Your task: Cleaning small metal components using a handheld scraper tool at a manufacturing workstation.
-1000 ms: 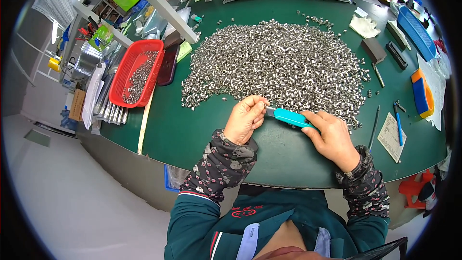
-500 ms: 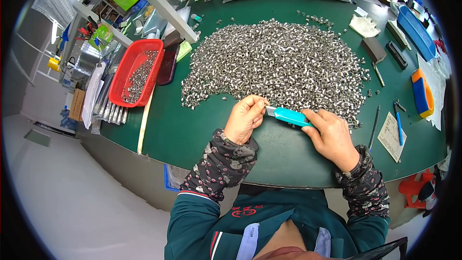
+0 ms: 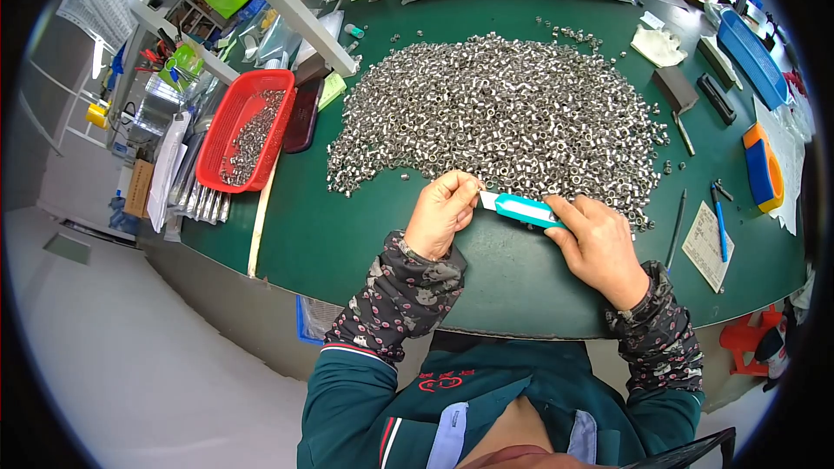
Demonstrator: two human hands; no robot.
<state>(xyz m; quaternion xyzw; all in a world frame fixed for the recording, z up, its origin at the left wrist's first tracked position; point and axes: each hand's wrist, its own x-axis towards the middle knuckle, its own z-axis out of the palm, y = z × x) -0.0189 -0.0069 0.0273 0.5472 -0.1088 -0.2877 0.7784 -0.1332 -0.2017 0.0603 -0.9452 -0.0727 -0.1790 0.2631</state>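
While the right hand (image 3: 601, 254) grips a teal utility knife (image 3: 521, 210), the left hand (image 3: 441, 217) pinches thumb to forefinger by the blade (image 3: 488, 201), contents unclear; metal rings (image 3: 495, 113) heaped beyond both.

Teal cutter (image 3: 524, 209) & its blade (image 3: 488, 201) now brighter vs. prev.

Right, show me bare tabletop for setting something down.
Bare green tabletop: left of the left hand, between pale strip and ring pile; also between the forearms, nearer than the teal knife. Crowded: the middle, under the pile; the right, with paper, blue pen and orange-blue block.
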